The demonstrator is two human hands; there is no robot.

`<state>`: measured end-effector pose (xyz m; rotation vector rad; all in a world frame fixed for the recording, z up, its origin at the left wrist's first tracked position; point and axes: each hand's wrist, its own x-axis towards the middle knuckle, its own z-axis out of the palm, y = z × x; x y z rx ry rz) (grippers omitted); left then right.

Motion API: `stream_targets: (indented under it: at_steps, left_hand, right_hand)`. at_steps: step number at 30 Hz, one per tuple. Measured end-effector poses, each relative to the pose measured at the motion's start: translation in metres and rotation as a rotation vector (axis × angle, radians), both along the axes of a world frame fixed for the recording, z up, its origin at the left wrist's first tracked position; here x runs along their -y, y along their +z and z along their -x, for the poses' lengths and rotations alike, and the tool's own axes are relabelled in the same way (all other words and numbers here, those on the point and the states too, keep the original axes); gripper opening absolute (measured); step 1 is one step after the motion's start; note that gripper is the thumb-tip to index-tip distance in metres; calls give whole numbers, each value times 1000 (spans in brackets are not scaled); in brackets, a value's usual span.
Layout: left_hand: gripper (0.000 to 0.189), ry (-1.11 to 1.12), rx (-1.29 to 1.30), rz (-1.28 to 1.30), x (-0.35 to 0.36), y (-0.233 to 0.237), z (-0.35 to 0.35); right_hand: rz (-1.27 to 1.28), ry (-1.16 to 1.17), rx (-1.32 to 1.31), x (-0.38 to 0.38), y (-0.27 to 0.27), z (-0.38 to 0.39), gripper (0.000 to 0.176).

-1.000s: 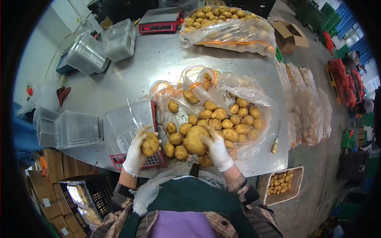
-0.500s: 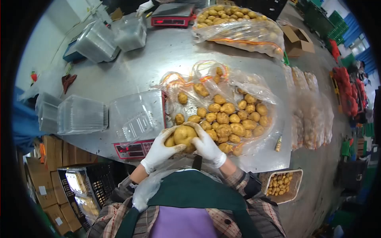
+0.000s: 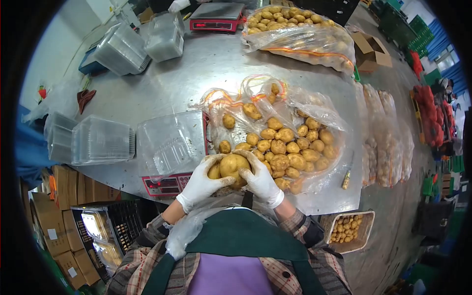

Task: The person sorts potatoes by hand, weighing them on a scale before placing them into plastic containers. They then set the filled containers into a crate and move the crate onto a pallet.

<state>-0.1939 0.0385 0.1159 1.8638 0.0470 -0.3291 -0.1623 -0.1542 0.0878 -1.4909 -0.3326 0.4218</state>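
Note:
My left hand (image 3: 200,183) and my right hand (image 3: 264,183), both in white gloves, hold potatoes in front of my chest. A large potato (image 3: 233,166) lies between them. A smaller potato (image 3: 214,171) shows under the left fingers, and the lower sides are hidden. Just left of my hands, a clear plastic tray (image 3: 172,151) rests on a red scale (image 3: 162,185) with a lit display. Beyond and right of my hands, loose potatoes (image 3: 280,162) lie spread on an opened clear bag (image 3: 328,115).
Stacked clear trays (image 3: 102,141) stand at the left of the metal table (image 3: 206,64). A full potato bag (image 3: 305,46) and a second scale (image 3: 216,18) are at the back, near another person's gloved hand (image 3: 179,5). A knife-like tool (image 3: 346,179) lies right; a potato basket (image 3: 366,231) stands below.
The view has shifted slightly, moving the table items a little rightward. Both hands keep the same potatoes at nearly the same place.

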Motion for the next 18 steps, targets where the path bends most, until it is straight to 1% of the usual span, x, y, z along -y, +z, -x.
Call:
stream_targets:
  at_steps: [3,4,7,9,10,11,12,13,14,15,16,17,18]
  left_hand:
    - [54,18,8,-69,0,-12,-1]
    - [53,26,13,-101,0,-16,-1]
    - [54,89,-59,192,4,-25,-4]
    - [58,100,-274,513,7,-12,-3]
    - [60,108,-384,672,8,-2,-2]
    - [61,95,-409,768,10,6,-3]
    - [60,102,-397,796,9,2,-3]
    - [59,109,-383,825,8,-6,-3]
    - [58,113,-369,854,7,-10,-3]
    - [64,135,-384,786,8,6,-6]
    - [69,102,-184,588,6,3,-7]
    - [73,70,13,388,6,-2,-8]
    - [78,38,206,186,5,-4,-9]
  right_hand:
    - [-28,-22,10,3,-2,-1,58]
    - [-2,-68,65,2,-2,0,58]
    - [71,-201,246,-7,1,7,60]
    - [111,-282,387,-13,3,10,61]
    - [75,-237,384,-13,5,11,62]
    - [37,-190,380,-12,10,13,62]
    - [0,-142,375,-11,15,14,63]
    - [9,-93,405,-9,19,15,59]
    - [-103,-128,285,-11,20,15,58]
    - [-213,-164,164,-13,21,16,57]
    - [-319,-198,43,-15,22,15,57]
    - [-358,-274,40,-17,17,14,49]
    - [-314,-249,14,-16,18,12,48]
